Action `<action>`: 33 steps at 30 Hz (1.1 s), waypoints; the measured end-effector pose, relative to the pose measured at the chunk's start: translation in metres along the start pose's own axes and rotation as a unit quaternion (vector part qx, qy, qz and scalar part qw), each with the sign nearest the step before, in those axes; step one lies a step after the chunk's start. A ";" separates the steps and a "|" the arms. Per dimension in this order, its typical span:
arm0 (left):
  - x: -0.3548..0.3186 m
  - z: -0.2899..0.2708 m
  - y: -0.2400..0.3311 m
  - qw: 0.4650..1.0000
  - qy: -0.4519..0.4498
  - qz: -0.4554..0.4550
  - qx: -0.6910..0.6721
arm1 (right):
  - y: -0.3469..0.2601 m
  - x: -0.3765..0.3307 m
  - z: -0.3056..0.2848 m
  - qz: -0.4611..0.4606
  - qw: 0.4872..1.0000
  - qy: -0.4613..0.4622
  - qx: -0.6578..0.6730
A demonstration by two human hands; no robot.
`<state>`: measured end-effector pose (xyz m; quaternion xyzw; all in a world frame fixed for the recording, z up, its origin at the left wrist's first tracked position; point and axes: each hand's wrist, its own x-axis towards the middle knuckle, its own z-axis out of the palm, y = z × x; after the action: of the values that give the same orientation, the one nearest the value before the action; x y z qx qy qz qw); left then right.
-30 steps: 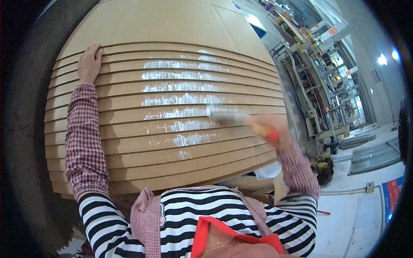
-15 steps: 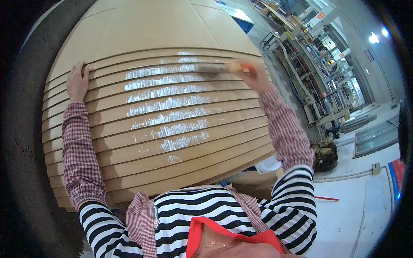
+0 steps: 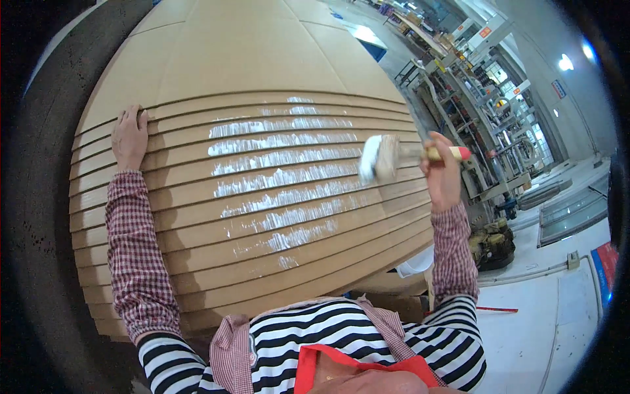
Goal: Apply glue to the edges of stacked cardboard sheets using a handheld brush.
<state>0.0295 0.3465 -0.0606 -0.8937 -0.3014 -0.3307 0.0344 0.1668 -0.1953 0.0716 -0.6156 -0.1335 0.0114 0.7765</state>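
A fan of overlapping brown cardboard sheets lies before me, each showing a narrow strip. Across the middle of the strips run streaky patches of white glue or paint. My left hand rests on the left part of the upper strips, fingers laid over them and holding nothing. My right hand is closed round the wooden handle of a wide flat brush, held above the right side of the sheets. White coats the brush's bristles, which point left.
A white bucket stands below the sheets' right edge, partly hidden by my right sleeve. Beyond the right side stands a long machine with a metal frame. At the left is a dark surface.
My right hand has brought the brush off the upper strips, toward me and to the right, and turned it so the white bristles show. My left hand stays on the sheets.
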 end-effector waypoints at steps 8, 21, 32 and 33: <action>0.008 0.005 -0.015 0.989 0.025 0.016 -0.146 | 0.059 0.111 0.098 -0.094 0.982 -0.080 -0.146; 0.009 0.006 -0.018 0.998 0.022 0.030 -0.054 | -0.013 -0.120 0.001 0.026 0.914 -0.133 -0.382; 0.008 0.027 -0.018 0.995 0.020 0.058 -0.081 | 0.056 0.017 0.031 -0.083 0.950 -0.071 -0.292; 0.009 0.018 -0.017 0.994 0.013 0.051 -0.094 | 0.049 -0.014 0.015 -0.065 0.957 -0.062 -0.276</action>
<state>0.0356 0.3702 -0.0714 -0.9030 -0.2222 -0.3665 -0.0290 0.1568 -0.1715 0.0246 -0.7940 -0.2192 -0.0384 0.5658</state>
